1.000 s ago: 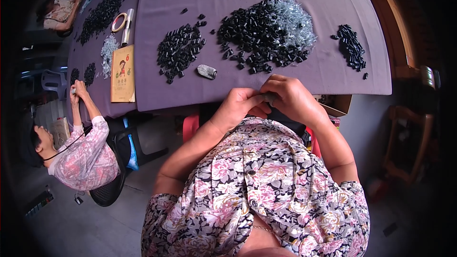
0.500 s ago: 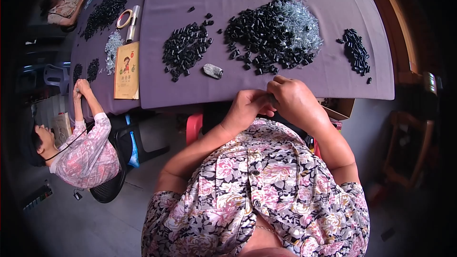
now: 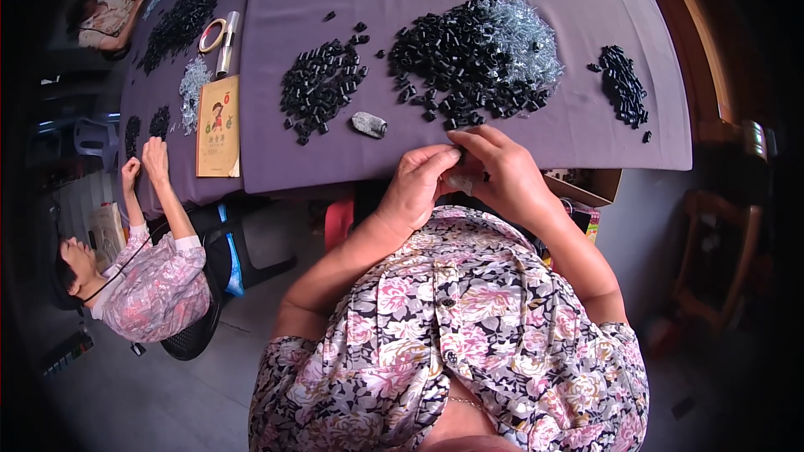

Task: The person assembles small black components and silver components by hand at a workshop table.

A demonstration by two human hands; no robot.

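Flat orange-tan pictured packet (image 3: pixel 219 126) — table's left; open carton (image 3: pixel 586 187) — right edge

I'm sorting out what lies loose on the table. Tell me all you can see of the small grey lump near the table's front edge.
The small grey lump is a stubby, rounded oblong, mottled grey with paler speckles; its material cannot be told. It lies flat and slightly tilted on the purple tablecloth, alone, between the smaller pile of black pieces and the table's near edge. Nothing touches it; the left hand and right hand are apart from it.
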